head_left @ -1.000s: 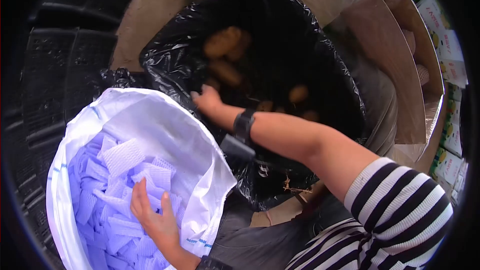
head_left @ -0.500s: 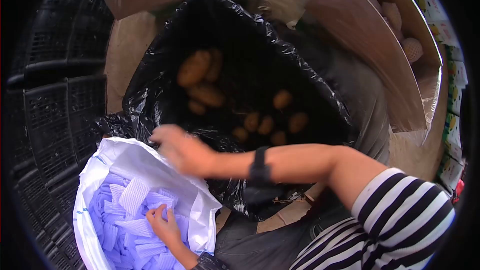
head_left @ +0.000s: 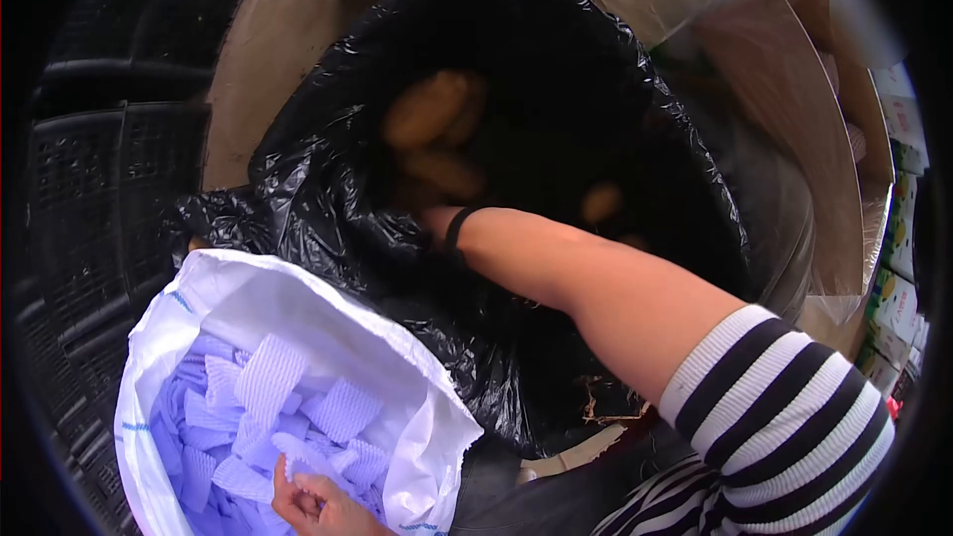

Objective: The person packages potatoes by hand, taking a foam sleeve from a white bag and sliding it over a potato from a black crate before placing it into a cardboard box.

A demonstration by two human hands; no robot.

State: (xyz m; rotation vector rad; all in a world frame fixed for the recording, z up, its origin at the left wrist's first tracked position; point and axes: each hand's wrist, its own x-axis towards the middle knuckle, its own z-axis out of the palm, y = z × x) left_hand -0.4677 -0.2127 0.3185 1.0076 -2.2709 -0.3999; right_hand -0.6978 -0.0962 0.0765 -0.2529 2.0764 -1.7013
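My right hand [head_left: 435,222] reaches down into a black plastic bag [head_left: 323,164], a dark band round its wrist. Its fingers are lost in the shadow and behind the bag's folds, near several potatoes [head_left: 427,111]. Another potato [head_left: 600,202] lies deeper on the right. At the lower left, my left hand [head_left: 316,506] is over a white woven sack [head_left: 402,357] full of pale purple foam net sleeves [head_left: 270,372]. Its fingers are curled closed against the sleeves; whether they pinch one is hidden.
Stacked black plastic crates [head_left: 84,199] line the left side. Behind the bag stands a cardboard box [head_left: 268,60]. An open carton [head_left: 784,109] with plastic film is at the upper right, with printed boxes [head_left: 898,313] beyond it.
My right hand has gone from above the white sack's rim into the black bag. My left hand has shifted lower in view, still at the foam sleeves. The whole view has shifted slightly.
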